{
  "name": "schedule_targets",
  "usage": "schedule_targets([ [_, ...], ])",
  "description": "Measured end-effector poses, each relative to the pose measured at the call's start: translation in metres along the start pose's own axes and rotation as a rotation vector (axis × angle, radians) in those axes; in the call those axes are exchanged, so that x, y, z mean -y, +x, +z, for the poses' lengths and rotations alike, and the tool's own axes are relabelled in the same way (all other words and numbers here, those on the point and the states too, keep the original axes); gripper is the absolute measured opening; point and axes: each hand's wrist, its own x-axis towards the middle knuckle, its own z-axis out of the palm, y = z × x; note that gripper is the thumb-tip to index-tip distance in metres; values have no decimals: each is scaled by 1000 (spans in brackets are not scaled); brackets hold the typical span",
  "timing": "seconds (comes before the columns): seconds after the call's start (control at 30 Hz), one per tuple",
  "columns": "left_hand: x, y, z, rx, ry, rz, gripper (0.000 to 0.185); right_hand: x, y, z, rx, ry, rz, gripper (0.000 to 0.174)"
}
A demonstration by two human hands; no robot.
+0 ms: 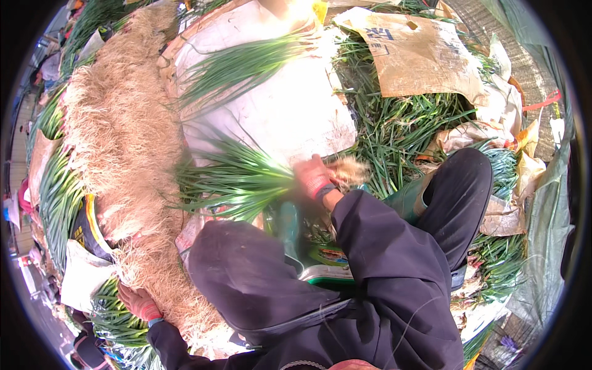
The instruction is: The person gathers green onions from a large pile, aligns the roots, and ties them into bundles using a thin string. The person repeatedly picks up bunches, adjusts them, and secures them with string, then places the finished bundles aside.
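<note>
In a reddish work glove, my right hand (314, 175) is closed around a bunch of green onions (249, 180). The leaves fan out to the left, and the blurred pale roots (349, 172) stick out on the right of my fist. At the lower left, my left hand (139, 303), gloved too, lies against stacked green onions (115, 319) beside a long bank of tan roots (125, 115). Whether its fingers grip any stalks is unclear. Another bunch of green onions (240, 64) rests across a white sheet (296, 111) in front of me, its root end washed out by glare.
Loose green leaves (393, 134) are heaped right of the sheet, partly under a printed cardboard piece (416, 51). My bent knees flank a low green-rimmed object (330, 273). A white sack (83, 275) lies at left. Green netting (545, 249) hangs along the right.
</note>
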Motion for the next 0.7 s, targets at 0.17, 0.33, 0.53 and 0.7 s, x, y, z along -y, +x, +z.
schedule_targets([
  [0.17, 2, -8, -20, 79, 7, 86, 59, -27, 31, -76, -222, -290, 127, 23],
  [0.33, -105, -4, -71, 18, -474, 315, 57, -81, 49, -194, 243, 252, -80, 30],
  [0.53, -353, -54, -108, 376, -892, 1010, 57, -135, -96, -304, -480, 167, -106, 31],
  [0.7, -455, -153, -142, 691, -805, 1450, 56, -153, -309, -264, -1063, 194, 360, 32],
])
